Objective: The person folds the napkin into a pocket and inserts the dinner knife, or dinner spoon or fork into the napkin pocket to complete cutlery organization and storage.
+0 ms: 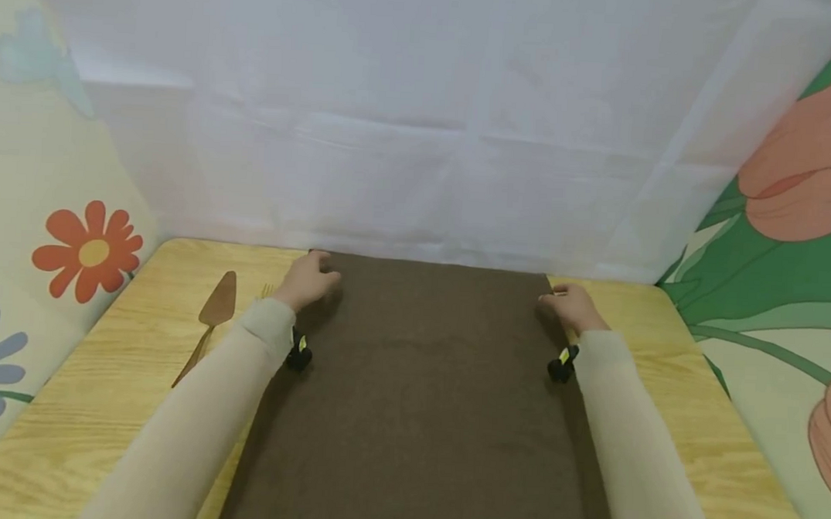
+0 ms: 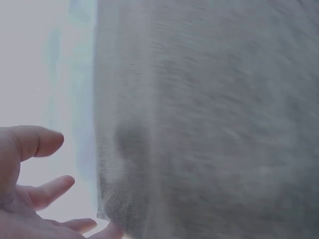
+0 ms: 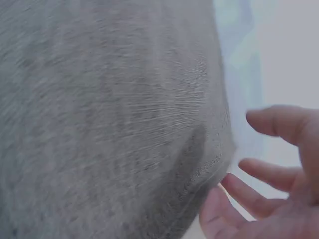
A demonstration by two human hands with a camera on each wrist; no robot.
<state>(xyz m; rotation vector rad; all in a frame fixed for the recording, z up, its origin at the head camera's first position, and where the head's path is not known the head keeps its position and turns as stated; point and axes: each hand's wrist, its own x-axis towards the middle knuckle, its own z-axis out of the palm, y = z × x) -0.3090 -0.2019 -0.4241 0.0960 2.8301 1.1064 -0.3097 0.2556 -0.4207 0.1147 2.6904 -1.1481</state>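
Note:
A dark brown cloth [image 1: 416, 399] lies spread over the middle of the table, reaching its back edge. At the cloth's far left corner is my left hand [image 1: 308, 279], thumb and fingers apart. In the left wrist view its lowest fingertip [image 2: 113, 232] is right at the corner, and the other fingers are spread beside the edge. My right hand [image 1: 574, 305] is at the far right corner. Seen from the right wrist, its lower fingers [image 3: 219, 211] meet the cloth's edge while the thumb [image 3: 266, 121] stands away from it.
Left of the cloth, a cake server [image 1: 220, 299] rests on the wooden table [image 1: 126, 340], its handle towards me. Fork tines [image 1: 267, 290] show beside my left sleeve, which hides the remainder. A white sheet [image 1: 407, 135] hangs behind the table, with flower-patterned panels [image 1: 14, 195] at the sides.

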